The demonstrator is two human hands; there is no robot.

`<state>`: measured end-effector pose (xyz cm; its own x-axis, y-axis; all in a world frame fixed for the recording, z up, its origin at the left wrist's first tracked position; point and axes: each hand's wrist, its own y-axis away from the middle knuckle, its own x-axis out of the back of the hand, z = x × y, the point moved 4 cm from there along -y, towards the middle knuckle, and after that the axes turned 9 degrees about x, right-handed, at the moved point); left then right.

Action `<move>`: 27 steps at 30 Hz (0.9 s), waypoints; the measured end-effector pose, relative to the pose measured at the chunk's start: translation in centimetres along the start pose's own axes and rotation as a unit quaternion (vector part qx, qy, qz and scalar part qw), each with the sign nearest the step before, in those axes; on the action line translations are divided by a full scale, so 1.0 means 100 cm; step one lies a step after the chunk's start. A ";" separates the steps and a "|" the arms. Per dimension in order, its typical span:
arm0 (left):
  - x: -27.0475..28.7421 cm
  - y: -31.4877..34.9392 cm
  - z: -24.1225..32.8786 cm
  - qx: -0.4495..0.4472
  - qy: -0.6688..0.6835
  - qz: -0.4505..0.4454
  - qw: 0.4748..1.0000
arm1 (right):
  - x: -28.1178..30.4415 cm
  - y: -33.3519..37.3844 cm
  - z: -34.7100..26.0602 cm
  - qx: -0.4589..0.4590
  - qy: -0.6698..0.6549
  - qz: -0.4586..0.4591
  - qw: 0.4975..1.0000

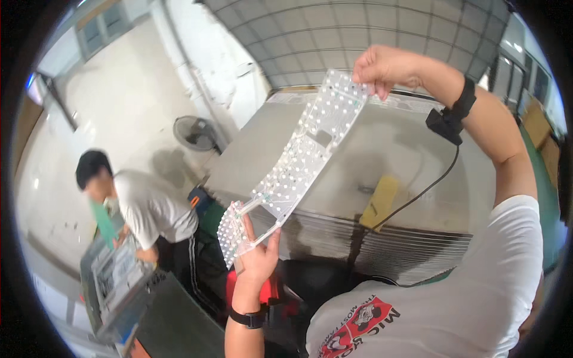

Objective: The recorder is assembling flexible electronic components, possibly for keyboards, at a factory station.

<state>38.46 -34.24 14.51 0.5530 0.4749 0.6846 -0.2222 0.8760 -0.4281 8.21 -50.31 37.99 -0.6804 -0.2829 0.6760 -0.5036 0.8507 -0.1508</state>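
A long, translucent flexible sheet (325,122) covered in white dots, with cut-out windows, stretches diagonally between my hands. My right hand (388,68) pinches its upper corner, the arm raised at the right. Lower down, my left hand (258,253) holds the other end, fingers around the frame of a large cut-out. The end beyond my left hand bends down to the left. Beneath the sheet lies a broad grey stack (418,161) of many thin layers, with a yellow piece (380,201) on top near its front edge.
A wire-grid panel (358,39) stands behind the stack. To the left, another person (152,203) bends over a grey bin (116,274). A round fan (196,133) is near the wall. A black cable (427,190) runs from my right wrist strap across the stack.
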 end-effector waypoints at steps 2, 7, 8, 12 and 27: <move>-0.018 -0.030 0.012 -0.001 -0.010 -0.059 0.998 | 0.015 0.006 0.048 -0.039 -0.027 0.034 0.998; -0.035 -0.121 0.057 -0.026 -0.051 -0.173 0.983 | 0.031 -0.018 0.140 -0.095 -0.118 0.070 0.986; -0.041 -0.138 0.058 0.082 -0.027 -0.252 0.964 | 0.032 -0.027 0.154 -0.099 -0.136 0.090 0.982; -0.054 -0.221 0.050 -0.041 -0.151 -0.227 0.961 | 0.023 -0.062 0.191 -0.098 -0.213 0.122 0.965; -0.181 -0.394 -0.003 -0.044 -0.318 -0.299 0.898 | -0.035 -0.106 0.295 -0.167 -0.247 0.266 0.917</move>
<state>37.46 -77.39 18.83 -0.0254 -0.1027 0.9944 0.0418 0.9937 0.1037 0.22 -71.44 15.98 -0.9818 0.1159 0.1502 0.1049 0.9913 -0.0789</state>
